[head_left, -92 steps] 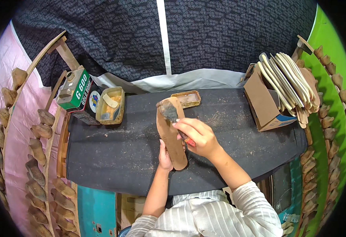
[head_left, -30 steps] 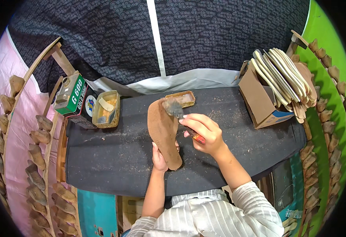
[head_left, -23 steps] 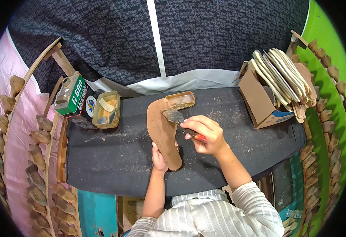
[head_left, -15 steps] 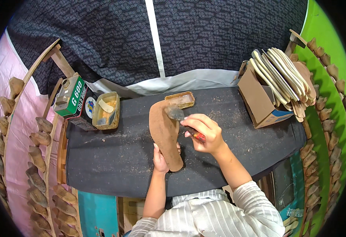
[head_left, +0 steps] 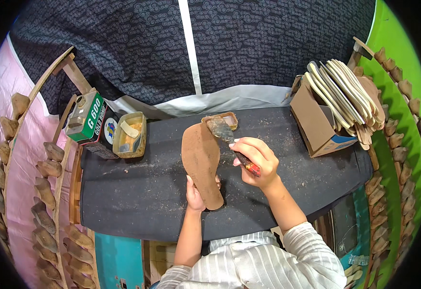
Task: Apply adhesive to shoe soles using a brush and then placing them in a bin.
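Observation:
My left hand (head_left: 194,191) holds a brown shoe sole (head_left: 202,163) from below, its flat face turned up over the dark workbench (head_left: 124,192). My right hand (head_left: 255,161) grips a brush with a red handle (head_left: 229,142). The brush's bristle end rests in a small rectangular glue tin (head_left: 221,121) just past the sole's far tip. Both forearms come in from the lower edge, the right one in a striped sleeve.
A yellowish tray (head_left: 129,135), a round tin (head_left: 108,130) and a green can (head_left: 86,118) stand at the bench's left end. A cardboard box (head_left: 316,123) with a stack of pale soles (head_left: 350,94) stands at the right. Wooden shoe lasts (head_left: 42,192) line both sides.
The brush has moved off the sole's upper part and away to the small tin behind it. My left hand keeps the sole in nearly the same place.

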{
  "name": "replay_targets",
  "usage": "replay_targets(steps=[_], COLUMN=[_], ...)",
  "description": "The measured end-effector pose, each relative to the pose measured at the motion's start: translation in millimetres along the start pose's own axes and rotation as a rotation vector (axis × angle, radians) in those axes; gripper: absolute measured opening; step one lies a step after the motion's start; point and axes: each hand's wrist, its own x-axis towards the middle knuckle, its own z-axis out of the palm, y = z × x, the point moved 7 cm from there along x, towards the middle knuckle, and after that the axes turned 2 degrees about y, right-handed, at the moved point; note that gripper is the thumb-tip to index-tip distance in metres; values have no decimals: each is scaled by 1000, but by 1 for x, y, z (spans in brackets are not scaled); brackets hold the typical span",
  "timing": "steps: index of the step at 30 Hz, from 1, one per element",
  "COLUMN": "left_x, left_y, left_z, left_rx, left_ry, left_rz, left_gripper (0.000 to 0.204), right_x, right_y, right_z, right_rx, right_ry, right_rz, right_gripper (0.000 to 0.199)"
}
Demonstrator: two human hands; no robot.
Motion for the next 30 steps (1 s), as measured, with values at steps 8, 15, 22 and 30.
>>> replay_targets(steps=[8, 15, 22, 30], left_x=[3, 2, 3, -1], left_y=[7, 9, 9, 18], left_z=[-1, 3, 1, 5], left_rx=[-15, 9, -2, 21], left_ry=[103, 59, 75, 225], left_rz=[40, 63, 83, 117], left_gripper=[72, 70, 69, 60], right_x=[-10, -10, -13, -22], right_y=[-7, 1, -7, -17], right_z=[13, 10, 13, 27], right_rx=[222, 80, 198, 309], right_ry=[-264, -154, -160, -378], right_rz=[-23, 33, 9, -80], right_gripper=[28, 30, 35, 40])
